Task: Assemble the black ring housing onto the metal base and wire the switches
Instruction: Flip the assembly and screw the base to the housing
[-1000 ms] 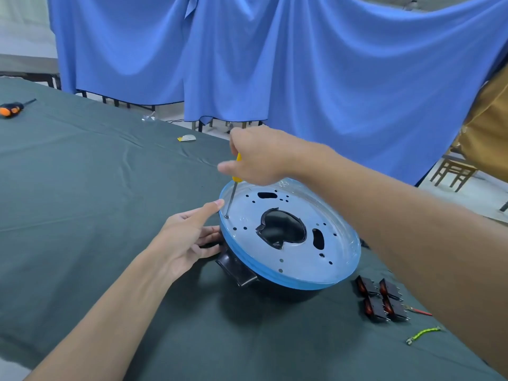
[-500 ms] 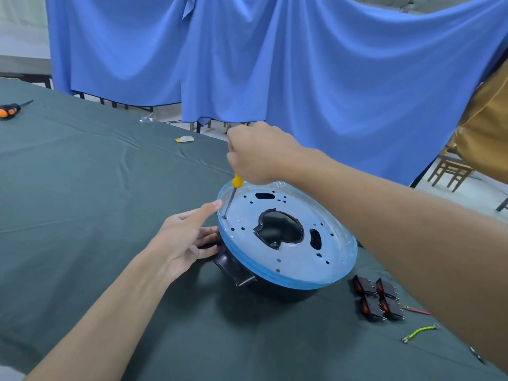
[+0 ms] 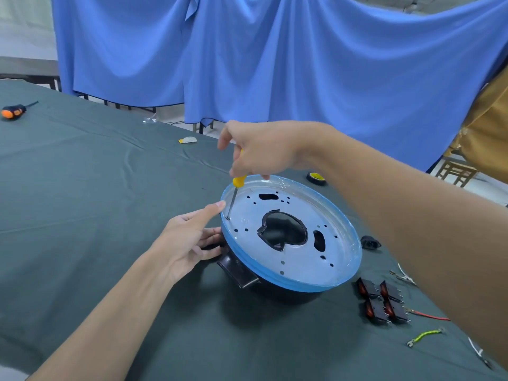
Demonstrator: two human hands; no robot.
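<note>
**Screwdriver set in a rim hole of the base**

Metal base (image 3: pixel 298 261), a round perforated disc with a blue film edge, sits face-up on top of the black ring housing (image 3: pixel 238 270). The pair stands on the dark green table cloth (image 3: pixel 82 188), centre-right of the view.

Right hand (image 3: pixel 264 149) reaches in from the right, above the far-left rim. Fingers are curled down and pinch the top of a yellow-handled screwdriver (image 3: pixel 238 181). The shaft runs nearly upright, its tip seated in a hole near the disc's left edge.

Left hand (image 3: pixel 187 240) is at the left side of the assembly. Thumb is stretched out with its tip touching the rim, just beside the screwdriver shaft. The other fingers lie fairly straight against the housing under the rim.

Four black switches (image 3: pixel 382 301) with red rockers lie in a tight cluster on the cloth, right of the housing and apart from it. A red wire (image 3: pixel 428 315) and a green-yellow wire (image 3: pixel 424 336) lie near them.

A tape roll (image 3: pixel 316 177) lies behind the disc. An orange-and-black screwdriver (image 3: pixel 12 111) lies far left. A blue curtain (image 3: pixel 275 64) hangs behind the table.
</note>
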